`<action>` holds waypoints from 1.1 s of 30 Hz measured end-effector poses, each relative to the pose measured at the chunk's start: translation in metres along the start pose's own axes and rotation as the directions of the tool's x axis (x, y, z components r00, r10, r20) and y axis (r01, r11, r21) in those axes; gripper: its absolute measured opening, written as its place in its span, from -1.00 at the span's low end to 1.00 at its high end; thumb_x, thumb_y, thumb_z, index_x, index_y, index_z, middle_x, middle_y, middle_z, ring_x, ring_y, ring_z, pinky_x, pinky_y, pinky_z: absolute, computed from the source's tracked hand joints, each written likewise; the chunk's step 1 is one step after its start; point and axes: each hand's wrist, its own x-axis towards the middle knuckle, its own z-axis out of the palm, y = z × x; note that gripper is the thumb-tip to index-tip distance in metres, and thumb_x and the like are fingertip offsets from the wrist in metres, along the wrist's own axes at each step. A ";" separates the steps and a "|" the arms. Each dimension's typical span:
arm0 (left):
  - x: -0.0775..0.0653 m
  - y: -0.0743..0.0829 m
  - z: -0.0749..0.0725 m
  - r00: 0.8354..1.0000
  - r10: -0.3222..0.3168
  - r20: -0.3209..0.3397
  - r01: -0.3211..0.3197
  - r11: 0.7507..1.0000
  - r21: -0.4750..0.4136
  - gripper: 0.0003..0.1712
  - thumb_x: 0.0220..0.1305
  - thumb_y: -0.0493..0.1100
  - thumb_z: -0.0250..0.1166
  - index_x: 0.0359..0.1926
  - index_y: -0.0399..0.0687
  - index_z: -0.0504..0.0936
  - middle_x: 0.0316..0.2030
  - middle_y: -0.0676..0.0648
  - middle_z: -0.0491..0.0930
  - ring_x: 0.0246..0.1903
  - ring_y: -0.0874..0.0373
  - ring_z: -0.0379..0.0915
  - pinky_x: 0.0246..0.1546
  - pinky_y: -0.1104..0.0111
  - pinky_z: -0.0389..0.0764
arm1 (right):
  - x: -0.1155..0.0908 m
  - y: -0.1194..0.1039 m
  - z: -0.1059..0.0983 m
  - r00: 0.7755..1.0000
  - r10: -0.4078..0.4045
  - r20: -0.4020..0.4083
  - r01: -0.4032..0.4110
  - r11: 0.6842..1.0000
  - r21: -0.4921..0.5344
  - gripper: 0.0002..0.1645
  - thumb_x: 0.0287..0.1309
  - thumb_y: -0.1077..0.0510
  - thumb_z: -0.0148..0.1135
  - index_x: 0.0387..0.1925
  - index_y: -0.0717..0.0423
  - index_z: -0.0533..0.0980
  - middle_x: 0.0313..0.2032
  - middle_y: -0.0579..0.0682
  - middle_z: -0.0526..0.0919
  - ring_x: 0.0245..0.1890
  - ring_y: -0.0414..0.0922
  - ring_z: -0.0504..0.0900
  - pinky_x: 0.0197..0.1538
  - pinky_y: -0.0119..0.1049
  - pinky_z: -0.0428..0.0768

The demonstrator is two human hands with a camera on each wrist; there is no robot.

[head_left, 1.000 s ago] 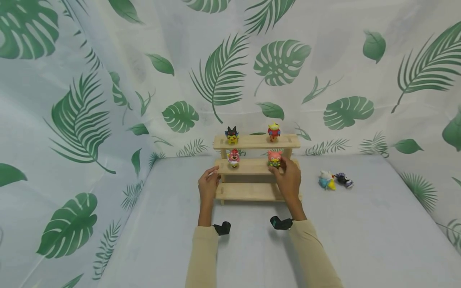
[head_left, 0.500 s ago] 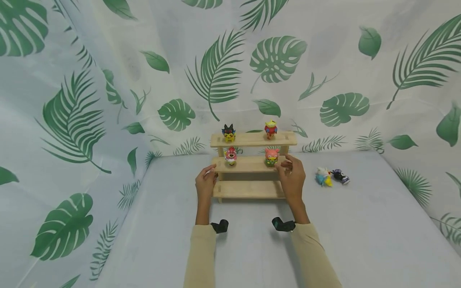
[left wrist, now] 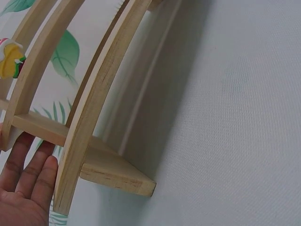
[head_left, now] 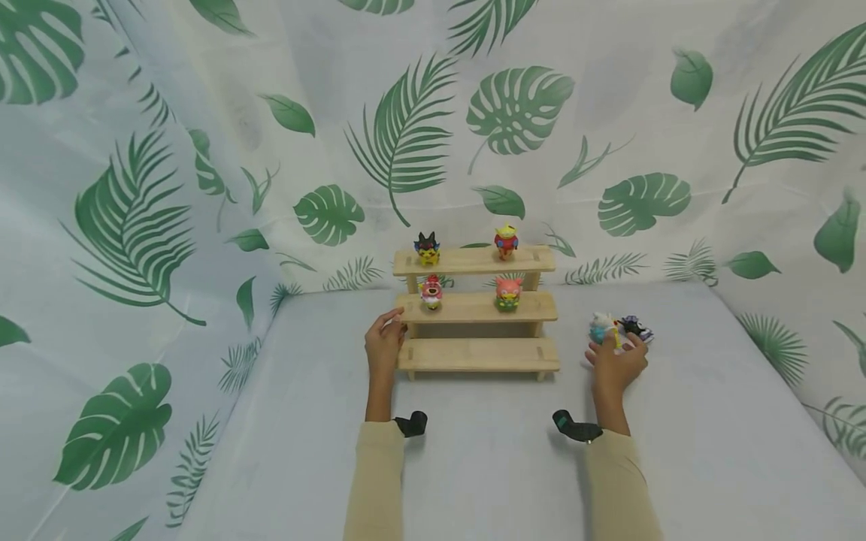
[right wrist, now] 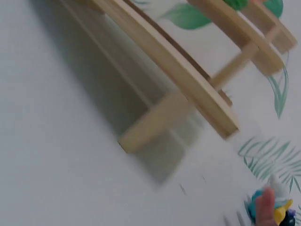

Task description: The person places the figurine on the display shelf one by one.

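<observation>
A three-tier wooden display stand (head_left: 476,355) is on the white surface. My left hand (head_left: 384,346) holds the left end of its middle tier, with fingers (left wrist: 43,183) against the side brace in the left wrist view. Off to the right, my right hand (head_left: 617,370) reaches over two small figurines with its fingers spread. One is a white-and-blue figurine (head_left: 599,323) with a yellow part; the other is a black-and-purple figurine (head_left: 636,326). Only a fingertip (right wrist: 265,207) of that hand shows in the right wrist view, overlapping the white-and-blue figurine.
The top tier bears a black-eared yellow figurine (head_left: 427,251) and a yellow-capped red figurine (head_left: 506,243). On the middle tier stand a red-hatted pink figurine (head_left: 431,293) and a pink-hooded figurine (head_left: 508,293). Leaf-printed cloth (head_left: 406,45) rises behind and at both sides.
My right hand has let go of the pink-hooded figurine on the middle tier and moved right to the two figurines on the surface. My left hand stays at the stand.
</observation>
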 end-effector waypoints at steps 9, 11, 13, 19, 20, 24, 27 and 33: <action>0.001 -0.002 -0.001 1.000 -0.009 0.023 0.009 1.000 0.006 -0.72 0.39 -0.09 0.22 0.00 -0.09 0.69 -0.13 -0.22 0.72 -0.11 0.03 0.69 -0.05 0.12 0.66 | 0.035 -0.005 -0.012 0.952 0.216 0.218 -0.215 0.976 -0.031 -0.18 0.44 -0.02 -0.04 0.52 0.07 -0.17 0.34 0.15 0.16 -0.51 -0.31 0.71 -0.27 -0.38 0.70; 0.000 -0.001 -0.001 1.000 -0.010 0.023 0.010 1.000 0.020 -0.72 0.39 -0.07 0.22 0.00 -0.08 0.69 -0.11 -0.22 0.72 -0.09 0.01 0.68 0.00 0.04 0.63 | 0.040 -0.006 -0.011 0.943 0.244 0.228 -0.239 0.970 -0.047 -0.18 0.42 -0.04 0.01 0.52 0.08 -0.10 0.16 0.04 0.33 -0.51 -0.30 0.72 -0.27 -0.37 0.70; 0.000 -0.001 -0.002 1.000 0.000 0.018 -0.001 0.999 0.033 -0.71 0.39 -0.05 0.22 0.00 -0.08 0.70 -0.10 -0.22 0.71 -0.08 -0.02 0.68 0.01 0.00 0.62 | 0.045 -0.004 -0.010 0.940 0.264 0.218 -0.258 0.965 -0.056 -0.21 0.39 -0.05 0.06 0.49 0.11 0.02 -0.07 -0.06 0.47 -0.52 -0.29 0.73 -0.31 -0.37 0.70; 0.002 -0.001 -0.002 1.000 0.017 0.024 -0.019 0.999 0.051 -0.72 0.40 -0.04 0.22 -0.02 -0.04 0.71 -0.11 -0.22 0.72 -0.08 0.01 0.68 -0.01 -0.01 0.62 | 0.049 -0.001 -0.009 0.940 0.272 0.204 -0.279 0.960 0.007 -0.28 0.32 0.04 0.18 0.39 0.19 0.18 -0.49 -0.18 0.61 -0.57 -0.22 0.74 -0.40 -0.34 0.69; 0.002 0.000 -0.002 1.000 0.016 0.026 -0.018 0.998 0.052 -0.73 0.40 -0.05 0.21 -0.02 -0.03 0.71 -0.12 -0.21 0.72 -0.08 0.02 0.68 -0.01 -0.01 0.63 | 0.049 -0.001 -0.010 0.939 0.271 0.213 -0.279 0.960 0.008 -0.25 0.32 0.06 0.19 0.41 0.20 0.15 -0.50 -0.19 0.60 -0.58 -0.22 0.73 -0.40 -0.34 0.69; 0.002 0.000 -0.001 1.000 0.016 0.022 -0.018 0.998 0.062 -0.73 0.40 -0.05 0.22 -0.02 -0.02 0.71 -0.12 -0.19 0.72 -0.10 0.05 0.68 -0.06 0.07 0.66 | 0.047 -0.002 -0.011 0.934 0.272 0.233 -0.274 0.961 -0.021 -0.09 0.26 0.11 0.26 0.49 0.22 0.03 -0.51 -0.21 0.57 -0.61 -0.25 0.72 -0.38 -0.37 0.69; 0.002 0.001 -0.002 1.000 0.017 0.020 -0.018 0.998 0.066 -0.74 0.39 -0.05 0.22 -0.02 -0.02 0.71 -0.12 -0.19 0.72 -0.10 0.06 0.68 -0.14 0.20 0.68 | 0.044 -0.002 -0.012 0.933 0.269 0.240 -0.269 0.963 -0.032 -0.03 0.21 0.13 0.31 0.49 0.25 0.01 -0.53 -0.23 0.57 -0.62 -0.26 0.71 -0.38 -0.39 0.69; 0.001 0.000 -0.003 1.000 0.007 0.025 -0.008 0.998 0.065 -0.72 0.40 -0.05 0.21 0.00 -0.02 0.70 -0.10 -0.21 0.71 -0.07 0.02 0.67 -0.18 0.33 0.67 | 0.037 -0.003 -0.015 0.940 0.243 0.239 -0.247 0.969 -0.014 -0.07 0.15 0.14 0.37 0.44 0.18 0.11 -0.31 -0.19 0.52 -0.60 -0.28 0.71 -0.40 -0.40 0.68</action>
